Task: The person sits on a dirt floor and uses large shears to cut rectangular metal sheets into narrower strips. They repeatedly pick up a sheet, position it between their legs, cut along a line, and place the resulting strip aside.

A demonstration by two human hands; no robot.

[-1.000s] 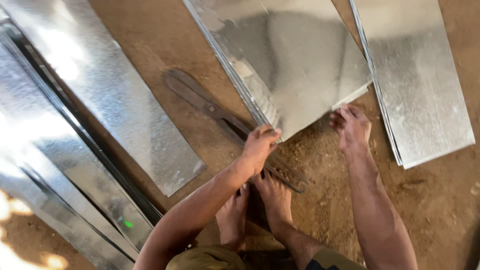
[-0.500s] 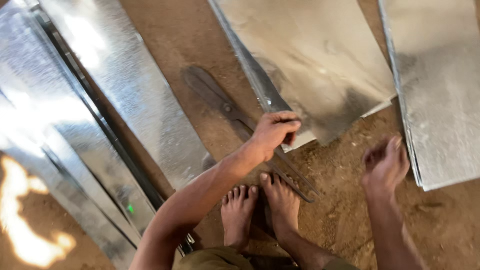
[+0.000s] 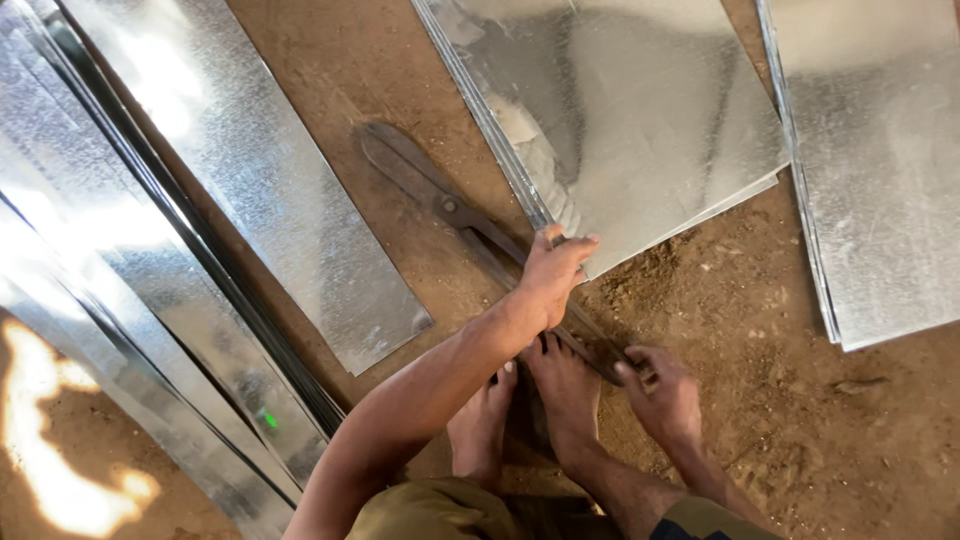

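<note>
On the packed brown dirt floor [image 3: 760,400] I'm seeing long shiny galvanised steel strips [image 3: 250,190] lying along the left, a big square galvanised steel sheet [image 3: 640,130] top centre, and another stacked galvanised panel [image 3: 880,170] at the right edge. Dark long-handled iron tin snips [image 3: 440,205] are lying diagonally beside the square sheet's folded edge. Left hand [image 3: 553,275] is curling over that sheet's near corner, fingers closed on it. Right hand [image 3: 662,392] is closing loosely round the snips' handle end; exact grip I can't tell. Bare feet [image 3: 560,395] are planted between. My read: picking up the snips; next calls for lining blades to the held edge.
</note>
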